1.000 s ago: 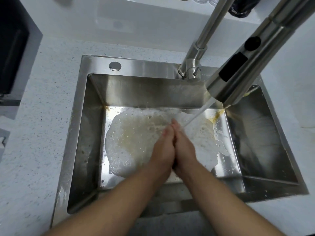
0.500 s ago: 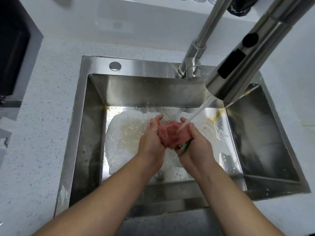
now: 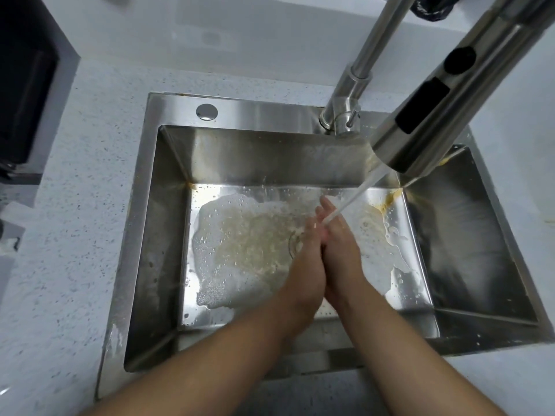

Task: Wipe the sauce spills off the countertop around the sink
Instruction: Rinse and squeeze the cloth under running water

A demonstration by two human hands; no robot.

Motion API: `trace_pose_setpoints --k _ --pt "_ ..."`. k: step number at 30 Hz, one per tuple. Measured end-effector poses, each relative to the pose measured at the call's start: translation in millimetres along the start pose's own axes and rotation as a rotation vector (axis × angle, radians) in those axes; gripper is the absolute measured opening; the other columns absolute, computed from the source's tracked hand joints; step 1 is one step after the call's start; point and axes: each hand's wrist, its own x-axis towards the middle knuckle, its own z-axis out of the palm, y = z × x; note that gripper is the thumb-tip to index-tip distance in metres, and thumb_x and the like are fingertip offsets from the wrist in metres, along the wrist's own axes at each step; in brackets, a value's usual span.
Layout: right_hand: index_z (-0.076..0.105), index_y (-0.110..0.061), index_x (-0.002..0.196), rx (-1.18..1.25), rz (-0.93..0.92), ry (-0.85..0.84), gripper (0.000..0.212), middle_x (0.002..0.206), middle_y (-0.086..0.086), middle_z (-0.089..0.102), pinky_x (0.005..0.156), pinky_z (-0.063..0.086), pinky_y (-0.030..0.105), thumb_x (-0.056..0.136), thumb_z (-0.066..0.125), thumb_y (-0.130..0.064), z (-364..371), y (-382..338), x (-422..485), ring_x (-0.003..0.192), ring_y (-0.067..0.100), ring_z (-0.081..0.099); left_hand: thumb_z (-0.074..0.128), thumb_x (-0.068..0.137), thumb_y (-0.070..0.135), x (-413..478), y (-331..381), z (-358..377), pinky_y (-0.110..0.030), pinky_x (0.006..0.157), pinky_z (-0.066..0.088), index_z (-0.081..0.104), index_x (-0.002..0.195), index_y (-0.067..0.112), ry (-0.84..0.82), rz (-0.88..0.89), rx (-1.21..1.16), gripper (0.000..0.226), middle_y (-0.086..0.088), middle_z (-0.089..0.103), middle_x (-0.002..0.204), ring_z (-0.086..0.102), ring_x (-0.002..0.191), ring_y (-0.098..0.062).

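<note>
Head view: left hand (image 3: pixel 306 261), right hand (image 3: pixel 341 250) flat palm-to-palm over foamy, orange-stained sink (image 3: pixel 270 111).

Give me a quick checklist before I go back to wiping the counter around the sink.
1. Water stream reaches left hand and right hand: ok.
2. Cloth in grasp: cannot tell; palms pressed together, nothing shows between.
3. Floor of sink drained: not ok, foamy water pools there.
4. Back right corner clean: not ok, orange stain.
5. Sauce-free countertop: cannot tell.
</note>
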Motion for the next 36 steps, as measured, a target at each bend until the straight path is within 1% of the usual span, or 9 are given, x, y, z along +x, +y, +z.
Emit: trace_pose_setpoints --k 4,6,10,13,18,23,27,31,36 --pt "0.066 -0.033 0.131 -0.167 -0.07 -0.102 0.034 0.127 -0.015 0.07 0.099 0.052 0.024 0.104 0.053 -0.048 8.5 21.4 -6.1 0.116 0.0 0.065 0.037 0.09 0.076 1.8 12.5 -11.3 -0.027 0.114 0.036 0.062 0.133 0.022 0.039 0.007 -0.056 0.073 0.005 0.064 0.134 0.049 0.135 -0.008" --pt "0.074 -0.025 0.119 -0.211 -0.084 -0.062 0.028 0.115 -0.002 0.077 0.093 0.059 0.03 0.104 0.056 -0.04 5.3 15.2 1.1 0.106 0.01 0.072 0.032 0.088 0.082 -1.3 15.4 -14.9 -0.033 0.115 0.036 0.07 0.12 0.025 0.014 0.055 0.029 0.076 0.003 0.072 0.122 0.059 0.125 -0.005" --pt "0.072 -0.01 0.109 -0.053 -0.061 -0.091 0.017 0.101 0.012 0.077 0.069 0.061 0.033 0.104 0.056 -0.01 1.0 5.9 12.9 0.077 0.025 0.072 0.016 0.103 0.058 -3.6 24.9 -37.8 -0.021 0.088 0.036 0.071 0.084 0.037 0.174 0.078 0.089 0.062 0.028 0.067 0.068 0.058 0.065 0.024" --pt "0.071 -0.013 0.099 -0.103 -0.059 -0.124 0.018 0.08 0.006 0.067 0.05 0.044 0.028 0.105 0.054 -0.011 2.0 8.8 15.1 0.055 0.014 0.052 0.02 0.103 0.061 -0.1 27.0 -55.4 -0.021 0.089 0.034 0.058 0.126 0.028 0.238 0.07 0.065 0.055 0.022 0.065 0.115 0.054 0.092 0.014" --pt "0.058 -0.017 0.077 -0.173 -0.009 -0.148 0.029 0.057 -0.002 0.041 0.041 0.029 0.024 0.105 0.05 -0.022 6.9 10.0 20.4 0.044 0.011 0.034 0.023 0.102 0.062 0.4 12.2 -60.8 -0.031 0.094 0.035 0.051 0.134 0.023 0.242 0.009 0.114 0.058 0.003 0.058 0.132 0.053 0.123 -0.013" --pt "0.045 -0.02 0.061 -0.232 0.029 -0.019 0.049 0.048 -0.005 0.036 0.045 0.025 0.025 0.107 0.042 -0.036 10.8 14.3 26.8 0.041 0.013 0.029 0.027 0.107 0.051 0.3 7.1 -55.7 -0.037 0.099 0.047 0.055 0.098 0.028 0.235 -0.023 0.177 0.037 0.0 0.065 0.113 0.062 0.108 -0.015" --pt "0.051 -0.02 0.056 -0.1 0.021 0.078 0.048 0.052 -0.001 0.047 0.051 0.034 0.03 0.104 0.044 -0.027 6.4 10.0 23.1 0.049 0.016 0.041 0.037 0.106 0.041 0.3 5.4 -49.8 -0.043 0.099 0.051 0.059 0.116 0.018 0.124 -0.081 0.188 0.034 -0.006 0.064 0.123 0.063 0.114 -0.02" --pt "0.077 -0.015 0.102 0.036 0.003 -0.081 0.028 0.103 0.005 0.073 0.097 0.047 0.04 0.101 0.049 -0.02 -11.8 7.9 20.5 0.103 0.023 0.065 0.054 0.103 0.032 6.4 8.4 -49.0 -0.032 0.088 0.055 0.07 0.111 0.022 0.073 -0.015 0.248 0.021 -0.002 0.074 0.112 0.069 0.107 -0.018" --pt "0.076 -0.018 0.088 -0.114 -0.04 -0.137 0.029 0.085 0.006 0.073 0.072 0.055 0.034 0.104 0.052 -0.015 -24.3 9.8 14.2 0.082 0.024 0.067 0.07 0.093 0.014 11.6 16.7 -51.2 -0.045 0.09 0.057 0.066 0.099 -0.003 0.088 0.074 0.265 0.019 -0.014 0.072 0.092 0.07 0.086 -0.029"
